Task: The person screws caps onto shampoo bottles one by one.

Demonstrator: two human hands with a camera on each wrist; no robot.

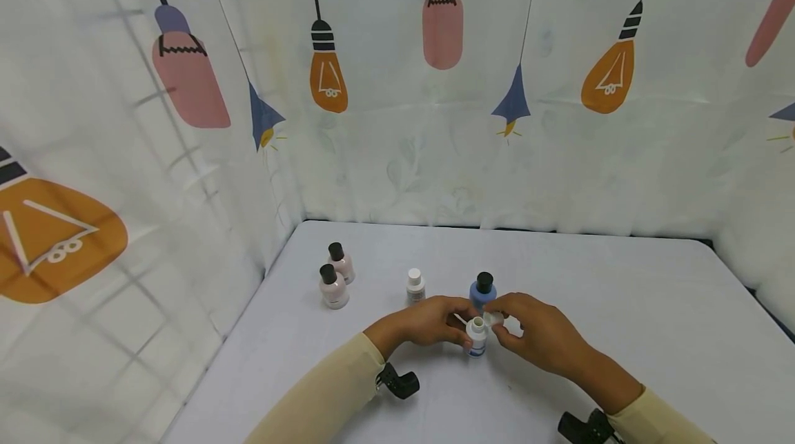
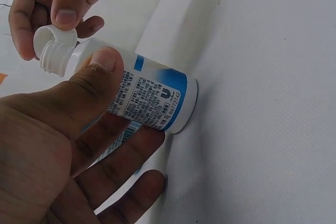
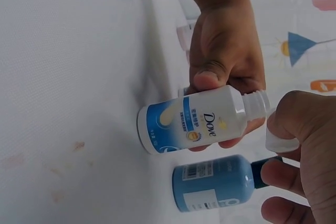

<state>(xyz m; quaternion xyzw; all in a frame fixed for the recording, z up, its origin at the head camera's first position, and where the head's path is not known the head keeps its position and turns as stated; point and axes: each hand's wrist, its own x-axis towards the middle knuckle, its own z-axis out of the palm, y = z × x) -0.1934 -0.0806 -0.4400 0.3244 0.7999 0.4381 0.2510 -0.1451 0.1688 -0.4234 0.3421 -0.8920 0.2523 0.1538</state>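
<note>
A small white and blue Dove bottle (image 1: 476,338) stands uncapped on the table, its threaded neck bare in both wrist views. My left hand (image 1: 437,323) grips its body, with the thumb (image 2: 105,61) against the label side. In my right hand (image 1: 546,337) a white cap (image 3: 281,137) is pinched between thumb and fingers, right beside the bottle's mouth. In the left wrist view the cap (image 2: 55,39) looks tilted and very close to the neck; whether it touches is hard to tell. Just behind stands a blue bottle with a black cap (image 3: 214,183).
Two pale pink bottles with black caps (image 1: 335,286) stand at the table's left. Another white-capped bottle (image 1: 415,285) is behind my left hand. White curtains printed with lamps (image 1: 397,154) enclose the white table (image 1: 621,306) at the back and sides.
</note>
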